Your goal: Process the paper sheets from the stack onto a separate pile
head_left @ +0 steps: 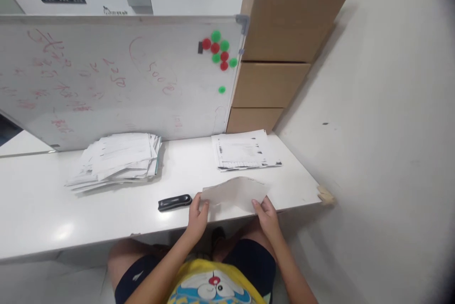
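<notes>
Between my two hands I hold a sheet of paper, slightly bowed, over the front edge of the white table. My left hand pinches its left edge with the thumb on top. At the lower right corner my right hand grips it the same way. Whether it is one sheet or a few I cannot tell. A black stapler lies on the table just left of my left hand. Beyond the paper, a small stack of printed sheets rests on the table.
A tall, uneven pile of papers sits on the white table at the left. Behind stands a whiteboard with red writing and round magnets. Stacked cardboard boxes stand at the back right, near the wall.
</notes>
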### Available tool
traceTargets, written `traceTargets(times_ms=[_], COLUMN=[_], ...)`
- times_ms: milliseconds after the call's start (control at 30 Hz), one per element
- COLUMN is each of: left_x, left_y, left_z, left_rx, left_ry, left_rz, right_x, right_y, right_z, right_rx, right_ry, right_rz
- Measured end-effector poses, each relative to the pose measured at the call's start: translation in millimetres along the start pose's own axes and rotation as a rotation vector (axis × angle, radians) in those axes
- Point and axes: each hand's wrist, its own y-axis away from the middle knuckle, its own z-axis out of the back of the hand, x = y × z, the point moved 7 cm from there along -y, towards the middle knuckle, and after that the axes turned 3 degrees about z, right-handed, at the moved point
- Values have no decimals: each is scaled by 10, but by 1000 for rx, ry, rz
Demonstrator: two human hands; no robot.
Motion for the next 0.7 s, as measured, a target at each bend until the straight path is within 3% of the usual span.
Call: traceTargets(times_ms=[67,200,300,367,433,567,700], left_x=[-101,-394,-521,-445,-321,-159,-130], left_y=[100,251,185,87,-1,-67,-60], left_z=[113,610,774,831,881,914,923], left_rx=[-53,-227,-40,121,209,203,181], left_ry=[-55,-354,-786,-1001,-1099,-1124,-1075], left_rz=[-38,-266,-455,-466,-419,-358,-360], right_x=[15,-41,-89,-121,-154,-190,-202], right_y=[42,108,80,34,-1,-6,27], right_z=[23,-80,-217,-279,-306,-270,-194], right_rx=[22,178,312,351,353,334,358], right_ry=[27,-90,-83,-45,-22,-2,41], right_rz=[-49,-269,-362,-367,-362,-337,-322])
